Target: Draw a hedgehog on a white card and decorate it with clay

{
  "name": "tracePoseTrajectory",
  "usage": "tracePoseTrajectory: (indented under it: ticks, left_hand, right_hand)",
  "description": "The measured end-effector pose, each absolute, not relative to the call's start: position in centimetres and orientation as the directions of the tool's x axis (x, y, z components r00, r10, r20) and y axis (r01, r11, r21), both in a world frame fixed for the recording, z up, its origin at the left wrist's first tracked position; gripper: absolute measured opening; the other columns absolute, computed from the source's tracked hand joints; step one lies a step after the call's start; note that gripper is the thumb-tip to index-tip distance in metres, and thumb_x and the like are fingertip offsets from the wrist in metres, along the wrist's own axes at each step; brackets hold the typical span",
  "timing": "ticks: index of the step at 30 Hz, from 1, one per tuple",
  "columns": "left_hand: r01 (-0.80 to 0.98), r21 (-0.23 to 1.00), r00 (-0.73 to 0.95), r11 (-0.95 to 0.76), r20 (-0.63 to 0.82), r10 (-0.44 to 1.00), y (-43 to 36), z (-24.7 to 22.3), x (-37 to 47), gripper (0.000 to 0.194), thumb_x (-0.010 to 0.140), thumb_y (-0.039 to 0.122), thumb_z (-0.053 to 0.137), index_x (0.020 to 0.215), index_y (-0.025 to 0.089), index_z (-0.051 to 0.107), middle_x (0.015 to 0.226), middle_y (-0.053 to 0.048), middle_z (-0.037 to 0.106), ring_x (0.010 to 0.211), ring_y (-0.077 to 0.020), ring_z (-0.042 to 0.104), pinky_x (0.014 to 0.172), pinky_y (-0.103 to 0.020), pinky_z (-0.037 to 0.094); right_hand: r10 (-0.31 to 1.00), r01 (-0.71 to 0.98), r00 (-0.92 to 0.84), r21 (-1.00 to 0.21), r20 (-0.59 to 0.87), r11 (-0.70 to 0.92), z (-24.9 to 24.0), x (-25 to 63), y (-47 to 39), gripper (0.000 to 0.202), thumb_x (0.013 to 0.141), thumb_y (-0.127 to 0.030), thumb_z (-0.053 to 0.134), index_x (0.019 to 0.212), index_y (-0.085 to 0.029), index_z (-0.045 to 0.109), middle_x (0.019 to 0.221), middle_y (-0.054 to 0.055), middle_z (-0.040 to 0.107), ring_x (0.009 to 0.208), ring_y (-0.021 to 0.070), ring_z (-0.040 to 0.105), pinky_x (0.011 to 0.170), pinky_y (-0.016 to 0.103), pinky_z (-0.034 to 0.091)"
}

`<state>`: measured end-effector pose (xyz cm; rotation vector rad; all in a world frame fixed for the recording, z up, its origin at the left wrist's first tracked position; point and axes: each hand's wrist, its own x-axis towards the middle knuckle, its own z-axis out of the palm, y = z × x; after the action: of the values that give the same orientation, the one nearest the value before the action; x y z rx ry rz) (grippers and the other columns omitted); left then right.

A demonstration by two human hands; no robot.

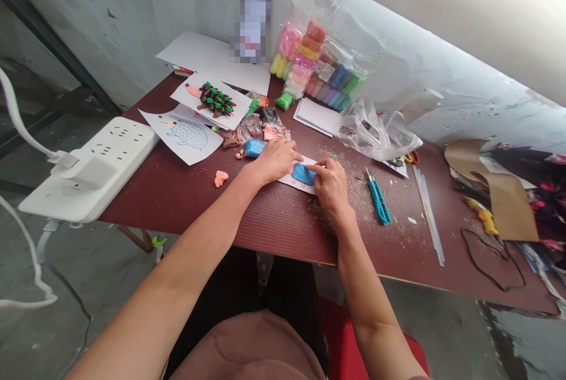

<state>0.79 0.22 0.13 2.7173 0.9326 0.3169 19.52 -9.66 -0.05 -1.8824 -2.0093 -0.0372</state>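
On a small white card [285, 179] lies a flattened patch of blue modelling clay [302, 174], with short orange legs drawn below it. My left hand [277, 159] rests over the card's left part, fingers stretched out towards the clay's upper edge. At the right edge of the patch, my right hand [331, 182] presses with its extended index finger, the other fingers bent. A packet of blue clay [255, 147] sits just left of my left hand. Lumps of peach clay [220, 178] lie further left on the table.
A power strip [95, 170] occupies the table's left corner. Hedgehog pictures [188, 135] and packs of coloured clay [327, 76] are at the back. To the right are a teal utility knife [378, 197], a plastic bag [371, 132], glue sticks [428, 215] and a yellow glue gun [483, 216].
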Motion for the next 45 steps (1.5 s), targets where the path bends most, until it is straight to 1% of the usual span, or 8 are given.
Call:
tracePoseTrajectory:
  ticks: [5,14,17,20,25,31,39,45]
  left_hand:
    - [0.598,0.322,0.754,-0.734,0.085,0.652,-0.6,0.9,0.9,0.038,0.102,0.017,0.053,0.128,0.034,0.077,0.125,-0.010,0.065,0.119,-0.0295,0.054,0.100,-0.042,0.040]
    - [0.603,0.311,0.765,-0.734,0.033,0.643,-0.7,1.3,0.8,0.038,0.102,0.016,0.054,0.125,0.034,0.078,0.127,-0.010,0.063,0.122,-0.0300,0.051,0.102,-0.042,0.038]
    - [0.590,0.323,0.771,-0.740,0.045,0.635,-0.4,1.0,0.6,0.038,0.103,0.016,0.053,0.127,0.033,0.077,0.129,-0.010,0.063,0.123,-0.0300,0.053,0.102,-0.042,0.039]
    - [0.574,0.329,0.777,-0.750,0.073,0.626,0.0,0.6,0.5,0.038,0.103,0.016,0.053,0.130,0.031,0.076,0.127,-0.011,0.065,0.120,-0.0287,0.055,0.098,-0.040,0.041]
    - [0.538,0.327,0.791,-0.777,0.122,0.599,0.6,-0.1,0.4,0.029,0.100,0.020,0.061,0.119,0.030,0.081,0.119,-0.009,0.068,0.115,-0.0274,0.058,0.093,-0.037,0.043]
    - [0.553,0.314,0.785,-0.772,0.114,0.609,0.5,0.1,0.5,0.026,0.100,0.020,0.062,0.117,0.027,0.080,0.120,-0.009,0.069,0.114,-0.0275,0.059,0.088,-0.036,0.044]
    - [0.551,0.326,0.784,-0.768,0.113,0.611,0.5,0.1,0.5,0.025,0.098,0.020,0.062,0.113,0.026,0.082,0.118,-0.008,0.071,0.114,-0.0267,0.060,0.089,-0.035,0.046]
    - [0.556,0.325,0.786,-0.765,0.093,0.611,0.4,0.4,0.4,0.027,0.098,0.018,0.062,0.116,0.027,0.081,0.121,-0.007,0.071,0.114,-0.0269,0.060,0.089,-0.035,0.045]
  right_hand:
    - [0.955,0.984,-0.032,-0.155,0.296,0.082,-0.1,19.5,-9.9,0.040,0.094,-0.008,0.052,0.106,-0.029,0.085,0.106,0.011,0.070,0.097,0.0253,0.057,0.089,0.041,0.043]
    - [0.967,0.990,-0.022,-0.129,0.254,0.057,0.2,19.2,-10.3,0.043,0.093,-0.006,0.052,0.110,-0.029,0.084,0.112,0.012,0.069,0.103,0.0265,0.058,0.094,0.043,0.044]
    - [0.968,0.987,-0.006,-0.154,0.252,0.046,0.2,19.1,-10.2,0.043,0.092,-0.005,0.052,0.110,-0.028,0.084,0.112,0.011,0.069,0.103,0.0259,0.058,0.097,0.043,0.044]
    - [0.962,0.978,-0.003,-0.198,0.271,0.059,0.1,19.0,-10.1,0.049,0.091,-0.003,0.049,0.117,-0.029,0.081,0.114,0.011,0.068,0.103,0.0257,0.058,0.098,0.044,0.045]
    - [0.967,0.973,-0.028,-0.213,0.253,0.084,-0.4,18.8,-9.8,0.052,0.090,-0.002,0.046,0.116,-0.032,0.081,0.113,0.010,0.067,0.100,0.0250,0.057,0.097,0.045,0.044]
    - [0.954,0.968,-0.018,-0.234,0.299,0.092,-0.4,18.8,-9.8,0.054,0.089,-0.001,0.045,0.118,-0.030,0.080,0.114,0.010,0.067,0.101,0.0245,0.057,0.096,0.043,0.046]
    - [0.966,0.973,-0.061,-0.199,0.252,0.114,-0.1,18.0,-9.6,0.050,0.089,-0.002,0.048,0.115,-0.028,0.081,0.114,0.011,0.066,0.100,0.0246,0.057,0.094,0.042,0.044]
    - [0.943,0.958,0.007,-0.272,0.333,0.089,-0.5,18.5,-9.7,0.053,0.088,-0.001,0.045,0.117,-0.028,0.080,0.112,0.010,0.066,0.101,0.0251,0.056,0.094,0.042,0.046]
